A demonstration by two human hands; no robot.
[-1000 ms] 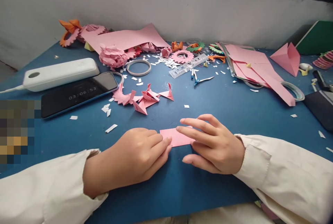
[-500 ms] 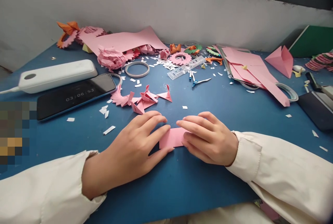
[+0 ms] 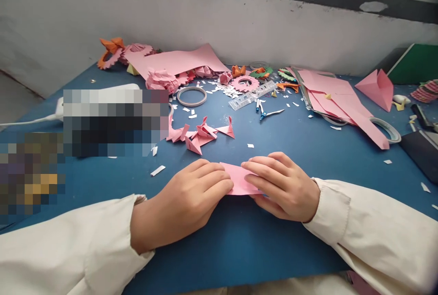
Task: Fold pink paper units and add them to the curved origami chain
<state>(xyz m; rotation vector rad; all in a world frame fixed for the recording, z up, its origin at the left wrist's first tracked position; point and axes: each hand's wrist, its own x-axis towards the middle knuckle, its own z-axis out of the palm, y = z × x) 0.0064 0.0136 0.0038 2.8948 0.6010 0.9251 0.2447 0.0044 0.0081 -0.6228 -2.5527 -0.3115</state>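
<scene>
Between my two hands is a small piece of pink paper [image 3: 238, 181], just above or on the blue table. My left hand [image 3: 191, 194] is closed on its left end, with the thumb hidden beneath. My right hand [image 3: 282, 187] grips the right end, fingers over the top and thumb under the near edge. Just beyond the paper lie pink folded paper pieces [image 3: 203, 135] with pointed tips.
Behind stand a roll of tape [image 3: 192, 97], a clear stencil ruler [image 3: 252, 95], a compass [image 3: 268, 113] and white paper scraps [image 3: 158, 170]. Pink paper sheets [image 3: 337, 89] lie at right, by a folded pink cone [image 3: 375, 88]. A white device [image 3: 133, 86] is partly blurred at left.
My left fingers have closed over the paper's left end, with the thumb now out of sight. The paper has tilted. The whole view has shifted, so things appear further right and lower.
</scene>
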